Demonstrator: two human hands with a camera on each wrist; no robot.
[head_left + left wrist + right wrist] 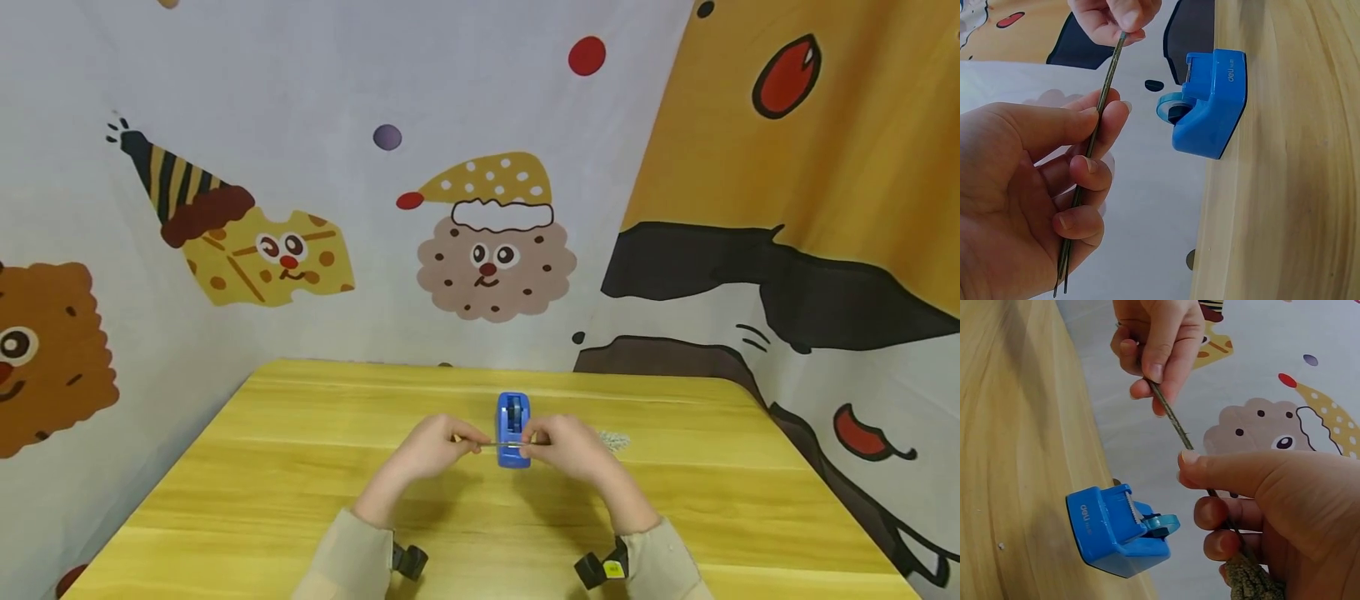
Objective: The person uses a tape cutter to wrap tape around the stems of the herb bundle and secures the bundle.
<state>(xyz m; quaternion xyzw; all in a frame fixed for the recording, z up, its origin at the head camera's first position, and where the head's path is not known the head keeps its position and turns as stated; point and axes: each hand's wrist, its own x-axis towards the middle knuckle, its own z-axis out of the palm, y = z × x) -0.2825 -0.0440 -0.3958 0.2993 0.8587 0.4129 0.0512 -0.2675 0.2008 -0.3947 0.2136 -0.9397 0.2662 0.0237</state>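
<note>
Both hands hold a thin bundle of dark green stems [1107,80] stretched between them, above a blue tape dispenser [513,457] in the head view. My left hand [437,446] pinches it between thumb and forefinger, the other fingers curled along it. Loose stem ends stick out below that palm in the left wrist view. Thumb and fingers of my right hand [570,446] grip the other end. A knobbly grey-green bunch [1252,579] shows under the right palm, partly hidden; in the head view it appears as a pale speckled patch just past that hand.
The dispenser carries a roll of clear bluish tape [1163,524] and a toothed cutter. It stands on a yellow wood-grain table [337,408]. Behind the table hangs a white cloth [315,100] printed with cartoon food. A small white speck [1001,546] lies on the tabletop.
</note>
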